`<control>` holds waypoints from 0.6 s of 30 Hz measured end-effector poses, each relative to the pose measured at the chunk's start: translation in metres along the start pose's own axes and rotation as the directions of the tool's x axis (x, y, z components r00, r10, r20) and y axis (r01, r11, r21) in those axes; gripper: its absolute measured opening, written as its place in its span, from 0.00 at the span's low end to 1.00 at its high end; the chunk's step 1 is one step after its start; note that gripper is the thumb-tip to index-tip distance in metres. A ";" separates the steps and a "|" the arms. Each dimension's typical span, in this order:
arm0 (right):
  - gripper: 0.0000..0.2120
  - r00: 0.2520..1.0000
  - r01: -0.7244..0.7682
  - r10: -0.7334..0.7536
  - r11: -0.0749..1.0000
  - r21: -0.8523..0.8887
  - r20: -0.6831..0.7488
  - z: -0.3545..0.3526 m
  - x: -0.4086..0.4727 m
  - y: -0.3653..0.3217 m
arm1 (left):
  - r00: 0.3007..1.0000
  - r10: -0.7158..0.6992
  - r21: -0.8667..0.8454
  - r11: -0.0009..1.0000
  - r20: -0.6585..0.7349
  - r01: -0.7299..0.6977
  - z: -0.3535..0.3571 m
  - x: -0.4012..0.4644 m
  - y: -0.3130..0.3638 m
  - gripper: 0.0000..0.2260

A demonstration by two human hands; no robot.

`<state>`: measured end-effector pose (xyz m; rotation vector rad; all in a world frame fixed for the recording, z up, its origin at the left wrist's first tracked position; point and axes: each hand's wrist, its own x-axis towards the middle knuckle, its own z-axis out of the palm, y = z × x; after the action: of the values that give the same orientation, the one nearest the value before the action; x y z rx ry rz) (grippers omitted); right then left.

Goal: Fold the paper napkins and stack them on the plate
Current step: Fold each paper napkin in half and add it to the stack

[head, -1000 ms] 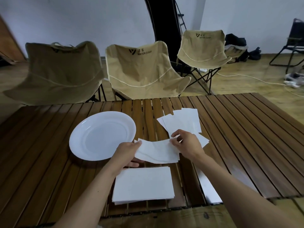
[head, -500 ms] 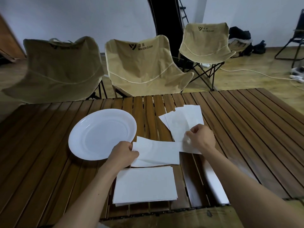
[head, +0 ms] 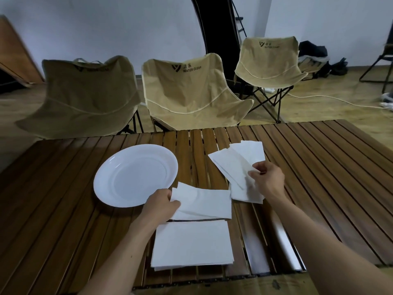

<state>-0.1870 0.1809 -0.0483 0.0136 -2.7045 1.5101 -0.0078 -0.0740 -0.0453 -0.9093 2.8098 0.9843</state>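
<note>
A white plate (head: 110, 177) lies on the slatted wooden table (head: 319, 167), left of centre, with nothing on it. My left hand (head: 161, 204) grips the left end of a folded white napkin (head: 208, 204) just right of the plate's near rim. My right hand (head: 268, 179) pinches a napkin among several fanned-out napkins (head: 234, 162) to the right. A flat stack of unfolded napkins (head: 191, 244) sits near the table's front edge, between my forearms.
Three beige folding camp chairs (head: 187, 92) stand behind the table's far edge. A black chair (head: 385, 60), bags and a white cable lie on the floor at the right. Bare wood spreads to the far right and far left of the table.
My right hand let go of the folded napkin and moved right and away to the fanned napkins. My left hand kept hold of the folded napkin, which now lies flatter.
</note>
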 end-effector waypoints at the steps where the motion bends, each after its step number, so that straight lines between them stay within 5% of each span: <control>1: 0.12 1.000 -0.015 0.015 1.000 -0.017 -0.002 0.003 0.001 0.000 | 1.000 0.011 0.000 1.000 -0.008 -0.011 0.000 0.000 0.000 0.16; 4: 0.20 0.995 -0.082 0.091 0.982 -0.170 0.051 0.013 0.004 0.002 | 0.999 0.044 -0.003 0.999 -0.027 -0.044 0.002 0.002 0.001 0.17; 9: 0.10 0.988 -0.134 0.150 0.957 -0.257 0.046 0.016 0.003 -0.001 | 0.998 0.067 -0.009 0.998 -0.011 -0.067 0.003 0.004 0.000 0.16; 14: 0.09 0.997 0.073 -0.072 0.997 -0.041 0.025 -0.007 -0.006 -0.030 | 0.999 0.050 0.004 0.999 0.018 -0.050 -0.002 0.001 -0.001 0.08; 16: 0.10 0.966 0.125 -0.154 0.982 0.144 0.207 -0.021 -0.016 -0.049 | 0.996 0.066 -0.001 0.998 0.052 -0.066 -0.003 -0.003 0.001 0.03; 18: 0.11 0.885 0.028 -0.172 0.948 0.318 0.433 -0.033 -0.031 -0.064 | 0.995 0.073 -0.030 0.997 0.062 -0.071 -0.003 -0.004 0.001 0.02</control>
<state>-0.1534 0.1750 0.0225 0.5864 -2.6877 2.0984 -0.0048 -0.0729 -0.0410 -0.7703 2.8012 1.0436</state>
